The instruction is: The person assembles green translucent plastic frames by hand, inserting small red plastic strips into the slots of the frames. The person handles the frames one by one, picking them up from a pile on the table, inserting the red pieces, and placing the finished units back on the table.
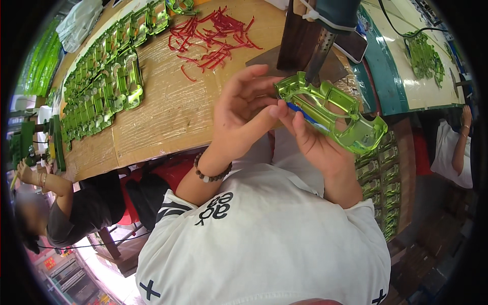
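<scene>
Held up over the table's near edge is a glossy green see-through plastic frame (351, 127) with openings in it, tilted down to the right. A blue strip (305, 114) runs along its near side. My right hand (323, 145) grips the frame from below, thumb and fingers on its near edge. At its left end my left hand (249, 112), bracelet on the wrist, has curled fingers against the frame and thumb by the blue strip. Just above the frame's far edge points a perforated metal nozzle (321, 53); whether they touch I cannot tell.
Rows of similar green frames (96, 91) stand on the table (162, 117) at left. Thin red strips (216, 38) lie scattered at the back. More green frames (391, 178) sit on a board at right. A phone-like device (352, 47) lies behind the nozzle. Other people work at both sides.
</scene>
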Tool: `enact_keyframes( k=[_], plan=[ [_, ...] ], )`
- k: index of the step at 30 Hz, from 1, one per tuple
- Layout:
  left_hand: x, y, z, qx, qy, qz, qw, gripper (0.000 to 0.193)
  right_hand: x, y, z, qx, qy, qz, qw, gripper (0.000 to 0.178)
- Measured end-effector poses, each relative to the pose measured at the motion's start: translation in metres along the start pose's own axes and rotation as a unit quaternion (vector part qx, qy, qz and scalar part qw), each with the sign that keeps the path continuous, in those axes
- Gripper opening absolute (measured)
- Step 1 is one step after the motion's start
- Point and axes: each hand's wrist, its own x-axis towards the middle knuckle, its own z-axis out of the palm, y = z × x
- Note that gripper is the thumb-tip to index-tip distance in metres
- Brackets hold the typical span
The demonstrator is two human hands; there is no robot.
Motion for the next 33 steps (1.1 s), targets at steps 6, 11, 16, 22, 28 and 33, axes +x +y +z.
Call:
enact_keyframes(
  k=[6,11,16,22,28,33],
  plan=[
    [-0.009,-0.009,-0.009,0.078,-0.055,0.097,0.991,0.066,0.000,-0.004,0.003,0.004,-0.014,0.033,0.999,0.049],
    [-0.011,-0.011,-0.014,0.084,-0.091,0.113,0.986,0.072,-0.004,-0.008,0.002,0.090,-0.039,0.083,0.992,0.057],
    [-0.009,-0.008,-0.013,0.141,-0.126,0.138,0.972,0.080,-0.006,-0.008,0.001,0.095,-0.052,0.077,0.991,0.063],
    [-0.009,-0.011,-0.017,0.133,-0.130,0.143,0.972,0.082,-0.007,-0.007,0.004,0.096,-0.045,0.075,0.992,0.062],
    [-0.012,-0.006,-0.014,0.111,-0.125,0.088,0.982,0.083,-0.006,-0.011,0.005,0.093,-0.040,0.095,0.990,0.060],
    [-0.010,-0.006,-0.014,0.120,-0.145,0.109,0.976,0.083,-0.008,-0.012,0.002,0.086,-0.071,0.096,0.989,0.061]
  ],
)
